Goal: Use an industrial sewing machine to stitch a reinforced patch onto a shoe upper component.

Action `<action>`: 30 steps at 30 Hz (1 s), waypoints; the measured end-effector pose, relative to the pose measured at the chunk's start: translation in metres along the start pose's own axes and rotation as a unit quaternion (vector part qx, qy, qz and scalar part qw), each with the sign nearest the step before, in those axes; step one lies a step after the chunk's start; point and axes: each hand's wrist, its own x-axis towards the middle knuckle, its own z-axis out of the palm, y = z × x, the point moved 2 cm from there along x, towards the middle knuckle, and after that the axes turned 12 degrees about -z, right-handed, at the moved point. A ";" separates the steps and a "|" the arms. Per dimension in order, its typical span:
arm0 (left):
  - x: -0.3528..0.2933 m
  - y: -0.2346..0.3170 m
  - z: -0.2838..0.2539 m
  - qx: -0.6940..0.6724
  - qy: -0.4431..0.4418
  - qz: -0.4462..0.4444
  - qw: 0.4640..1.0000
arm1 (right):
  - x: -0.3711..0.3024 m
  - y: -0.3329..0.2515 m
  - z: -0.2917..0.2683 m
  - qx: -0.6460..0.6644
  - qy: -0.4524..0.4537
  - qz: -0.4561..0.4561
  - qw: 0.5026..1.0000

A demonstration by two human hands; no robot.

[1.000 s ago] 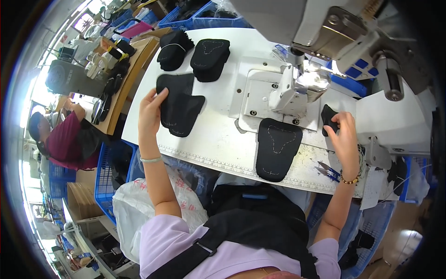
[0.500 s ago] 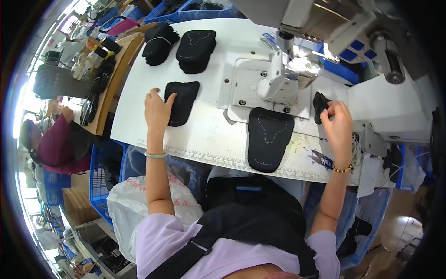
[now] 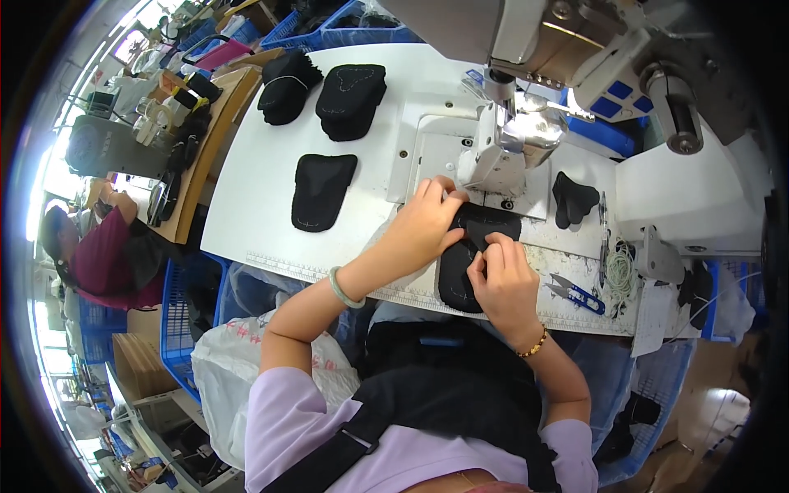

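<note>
- Left hand (image 3: 421,223): fingers bent, at the ten-o'clock side of a small black piece (image 3: 479,235); pinching or pressing, I cannot tell.
- Right hand (image 3: 507,286): fingers curled onto that piece from four o'clock (its exact grip is hidden too).
- Beneath both: a black panel (image 3: 454,283), at the front edge of the white table (image 3: 255,205).
- One o'clock from there: the sewing machine (image 3: 503,135).
- Two: a three-lobed black piece (image 3: 573,199).
- Between three and four: blue-handled snips (image 3: 587,301).
- Ten: another black panel (image 3: 323,195), flat.
- Eleven: stacked black panels (image 3: 352,105).
</note>
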 end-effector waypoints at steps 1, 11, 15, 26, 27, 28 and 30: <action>-0.001 0.004 0.000 0.024 0.020 0.015 0.999 | 0.000 0.000 0.000 0.000 0.002 -0.003 1.000; -0.009 0.001 0.016 -0.546 -0.128 -0.225 0.797 | -0.002 0.003 -0.001 0.051 0.064 -0.012 0.997; -0.010 0.021 0.023 -0.645 -0.099 -0.244 0.718 | 0.010 0.004 -0.008 -0.008 0.097 -0.035 0.995; 0.006 0.041 -0.013 -0.719 -0.048 -0.193 0.665 | 0.026 0.026 -0.022 0.474 0.246 0.226 0.815; 0.006 0.039 -0.013 -0.703 -0.062 -0.189 0.683 | 0.028 0.027 -0.023 0.484 0.203 0.246 0.815; 0.006 0.037 -0.014 -0.686 -0.075 -0.185 0.699 | 0.030 0.027 -0.024 0.494 0.159 0.266 0.812; 0.006 0.035 -0.017 -0.675 -0.082 -0.190 0.708 | 0.033 0.025 -0.026 0.516 0.171 0.280 0.791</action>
